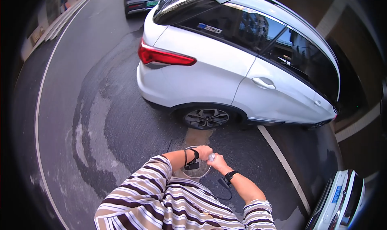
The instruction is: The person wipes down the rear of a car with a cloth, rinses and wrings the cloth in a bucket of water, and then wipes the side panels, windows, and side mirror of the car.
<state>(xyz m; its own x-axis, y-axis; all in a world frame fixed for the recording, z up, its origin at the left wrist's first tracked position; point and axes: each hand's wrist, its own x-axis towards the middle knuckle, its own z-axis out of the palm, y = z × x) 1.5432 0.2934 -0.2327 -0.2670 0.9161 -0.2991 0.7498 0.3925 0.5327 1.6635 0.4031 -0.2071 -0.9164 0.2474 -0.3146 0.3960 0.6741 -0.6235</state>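
My left hand (pixel 204 151) and my right hand (pixel 218 162) are close together in front of my body, both with fingers closed. Between them shows a small pale, crumpled cloth (pixel 211 157), gripped from both sides; most of it is hidden by the fingers. Directly below is a round, light-rimmed bucket (pixel 197 176), partly covered by my left wrist. What fills it is hard to make out. Each wrist wears a black strap with a small dark device and a cable.
A white car (pixel 201 80) stands just ahead, its rear wheel (pixel 207 118) beyond the bucket. Behind it is a dark car (pixel 147 2). Another white vehicle (pixel 336 199) is at lower right. Wet patches (pixel 94 149) mark the asphalt, and a white line (pixel 284 169) runs at right.
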